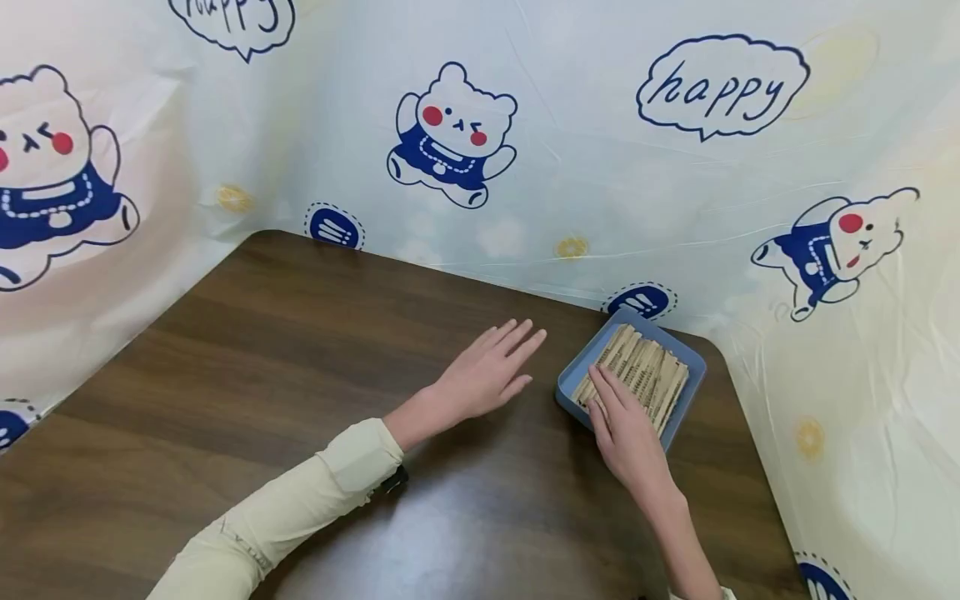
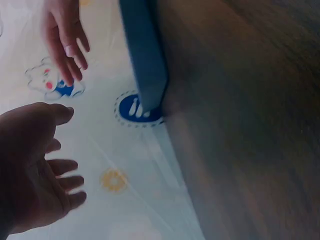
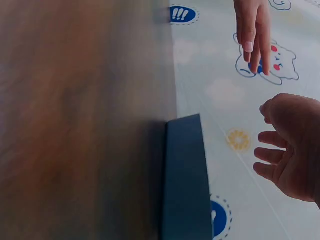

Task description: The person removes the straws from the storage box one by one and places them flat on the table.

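A blue tray (image 1: pixel 567 385) stands at the right back of the table, filled with a row of thin, light wooden pieces (image 1: pixel 647 367) with dark marks; their exact kind is too small to tell. Over the tray's near-left part is my right hand (image 1: pixel 630 437), fingers extended and holding nothing visible. The right wrist view shows that right hand (image 3: pixel 295 145) above the height of the tray wall (image 3: pixel 187 175). My left hand (image 1: pixel 487 375) hovers over the table left of the tray, its fingers spread and nothing in it. In the left wrist view, the wooden pieces are hidden behind the tray wall (image 2: pixel 145 55).
A dark brown wooden table (image 1: pixel 247 350) lies under both arms. Behind it and at its sides hangs a pale curtain (image 1: pixel 570 150) printed with bears and the word "happy". The tray sits close to the table's back right corner.
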`<state>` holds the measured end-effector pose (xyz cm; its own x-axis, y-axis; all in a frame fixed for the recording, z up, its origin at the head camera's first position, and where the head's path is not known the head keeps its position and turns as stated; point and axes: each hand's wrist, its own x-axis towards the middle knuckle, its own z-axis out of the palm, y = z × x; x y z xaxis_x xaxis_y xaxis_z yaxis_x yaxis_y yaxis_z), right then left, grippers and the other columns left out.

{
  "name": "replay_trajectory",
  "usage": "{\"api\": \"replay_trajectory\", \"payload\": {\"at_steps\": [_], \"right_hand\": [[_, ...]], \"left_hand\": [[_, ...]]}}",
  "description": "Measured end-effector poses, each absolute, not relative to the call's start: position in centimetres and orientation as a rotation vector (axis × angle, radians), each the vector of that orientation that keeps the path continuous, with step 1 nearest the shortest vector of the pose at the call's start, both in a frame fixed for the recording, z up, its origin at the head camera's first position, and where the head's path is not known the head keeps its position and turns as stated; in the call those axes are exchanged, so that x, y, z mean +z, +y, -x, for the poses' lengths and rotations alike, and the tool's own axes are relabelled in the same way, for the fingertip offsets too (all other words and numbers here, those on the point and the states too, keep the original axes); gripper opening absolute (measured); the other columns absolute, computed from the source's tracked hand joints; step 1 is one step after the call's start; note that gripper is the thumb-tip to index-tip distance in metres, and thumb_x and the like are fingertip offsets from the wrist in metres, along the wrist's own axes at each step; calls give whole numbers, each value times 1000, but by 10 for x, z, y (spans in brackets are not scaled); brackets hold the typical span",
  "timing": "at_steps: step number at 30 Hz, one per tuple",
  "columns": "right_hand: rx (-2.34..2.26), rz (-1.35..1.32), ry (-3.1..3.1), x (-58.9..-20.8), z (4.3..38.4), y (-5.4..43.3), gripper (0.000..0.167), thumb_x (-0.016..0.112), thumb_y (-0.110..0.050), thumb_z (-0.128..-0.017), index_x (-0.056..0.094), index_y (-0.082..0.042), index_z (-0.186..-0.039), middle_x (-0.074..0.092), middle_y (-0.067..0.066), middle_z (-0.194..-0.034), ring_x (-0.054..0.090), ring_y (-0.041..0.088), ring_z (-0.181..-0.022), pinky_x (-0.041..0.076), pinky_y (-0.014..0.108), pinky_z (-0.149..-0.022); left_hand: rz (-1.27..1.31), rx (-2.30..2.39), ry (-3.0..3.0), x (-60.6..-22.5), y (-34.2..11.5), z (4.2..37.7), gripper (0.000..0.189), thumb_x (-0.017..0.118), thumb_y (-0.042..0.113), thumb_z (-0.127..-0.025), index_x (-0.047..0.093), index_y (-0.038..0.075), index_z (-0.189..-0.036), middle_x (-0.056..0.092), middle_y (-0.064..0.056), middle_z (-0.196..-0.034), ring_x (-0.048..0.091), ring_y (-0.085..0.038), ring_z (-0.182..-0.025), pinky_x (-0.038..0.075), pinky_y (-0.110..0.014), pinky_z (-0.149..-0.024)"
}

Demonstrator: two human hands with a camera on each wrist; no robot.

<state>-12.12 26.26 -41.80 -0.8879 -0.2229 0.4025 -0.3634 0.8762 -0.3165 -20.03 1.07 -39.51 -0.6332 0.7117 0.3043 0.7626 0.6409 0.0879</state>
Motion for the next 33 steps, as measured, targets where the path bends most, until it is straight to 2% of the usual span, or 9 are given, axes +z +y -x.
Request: {"api": "replay_trajectory", "payload": {"at_steps": [7, 16, 21, 26, 33], "right_hand": [[506, -411, -2701, -427, 108, 280, 51, 65, -6, -97, 50, 0, -145, 47, 19, -148, 46, 38, -134, 42, 57, -104], [452, -356, -2750, -441, 90, 298, 45, 66, -2, -95, 55, 6, -138, 52, 25, -141, 47, 44, -131, 43, 58, -102], [467, -330, -2768, -444, 84, 301, 41, 64, 2, -95, 57, 10, -134, 54, 28, -137, 52, 44, -126, 46, 59, -98], [477, -306, -2778, -446, 82, 304, 39, 63, 3, -95, 58, 10, -133, 55, 28, -136, 54, 44, -124, 48, 58, -96], [445, -314, -2808, -448, 81, 311, 34, 63, 3, -94, 62, 11, -128, 57, 29, -133, 56, 44, -122, 49, 57, -93]], "left_hand": [[1429, -263, -2455, -409, 35, 204, 62, 58, 26, -103, 33, 1, -154, 38, -20, -154, 38, -28, -141, 34, -38, -114], [1539, -183, -2332, -426, 60, 210, 53, 57, 23, -104, 42, 0, -149, 44, -19, -150, 46, -26, -136, 39, -34, -110], [1588, -87, -2309, -435, 69, 210, 47, 54, 17, -105, 45, 0, -148, 46, -17, -149, 46, -23, -136, 40, -34, -110], [1605, 44, -2368, -443, 76, 209, 46, 48, 8, -107, 40, 1, -151, 42, -16, -152, 41, -23, -140, 37, -34, -112], [1634, 132, -2353, -451, 83, 212, 44, 45, 7, -107, 40, 1, -151, 41, -15, -153, 38, -23, -141, 34, -32, -114]]}}
